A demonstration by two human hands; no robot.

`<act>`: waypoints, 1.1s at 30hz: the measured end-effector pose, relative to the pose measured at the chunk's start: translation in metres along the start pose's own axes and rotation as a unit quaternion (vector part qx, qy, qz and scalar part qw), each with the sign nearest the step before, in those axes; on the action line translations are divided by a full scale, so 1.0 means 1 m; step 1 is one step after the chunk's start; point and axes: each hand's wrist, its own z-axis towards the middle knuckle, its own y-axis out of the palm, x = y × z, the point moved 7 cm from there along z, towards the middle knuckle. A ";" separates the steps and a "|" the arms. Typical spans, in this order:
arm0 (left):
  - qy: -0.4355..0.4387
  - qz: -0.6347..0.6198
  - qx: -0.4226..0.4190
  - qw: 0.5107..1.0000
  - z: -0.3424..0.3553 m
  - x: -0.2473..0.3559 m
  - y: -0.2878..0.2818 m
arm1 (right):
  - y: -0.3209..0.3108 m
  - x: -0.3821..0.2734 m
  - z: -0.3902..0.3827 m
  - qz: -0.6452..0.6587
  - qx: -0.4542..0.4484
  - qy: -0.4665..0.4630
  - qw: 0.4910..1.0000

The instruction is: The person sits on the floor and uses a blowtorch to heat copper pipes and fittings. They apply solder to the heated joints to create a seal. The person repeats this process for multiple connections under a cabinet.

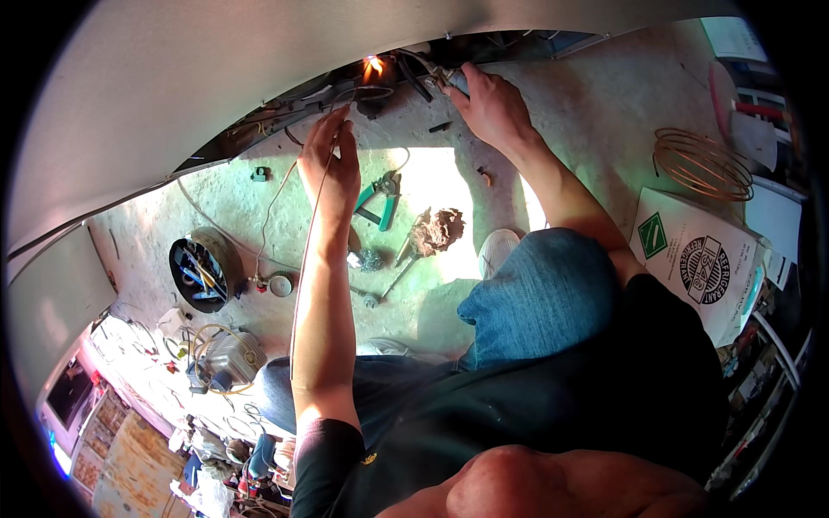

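My left hand (332,162) is closed, pinching a long thin brazing rod (312,233) that trails back along my forearm. The rod's far end reaches up toward an orange flame (373,66) at a dark rounded part (375,88) beneath the edge of a large pale metal panel (199,78). My right hand (492,108) is wrapped round the handle of a gas torch (456,82), whose thin metal neck points left toward the flame. Dark tubes and wires run under the panel, and shadow hides the exact spot where rod and flame meet.
On the concrete floor lie green-handled pliers (380,203), a brown crumpled clump (439,230) and a round black tool container (205,269). A hose (226,231) crosses at left, near a motor-like pump (233,356). A copper tubing coil (701,164) and a white carton (691,268) are at right.
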 end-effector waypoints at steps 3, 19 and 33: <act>0.027 -0.009 0.020 0.999 0.000 -0.006 -0.003 | 0.001 -0.001 0.001 -0.001 0.001 -0.002 1.000; 0.001 -0.015 0.040 0.999 0.000 -0.011 -0.018 | -0.027 -0.003 -0.037 0.009 -0.017 0.028 0.999; 0.027 -0.015 0.039 0.999 -0.008 0.002 -0.049 | 0.028 0.027 -0.147 0.496 -0.191 0.318 0.785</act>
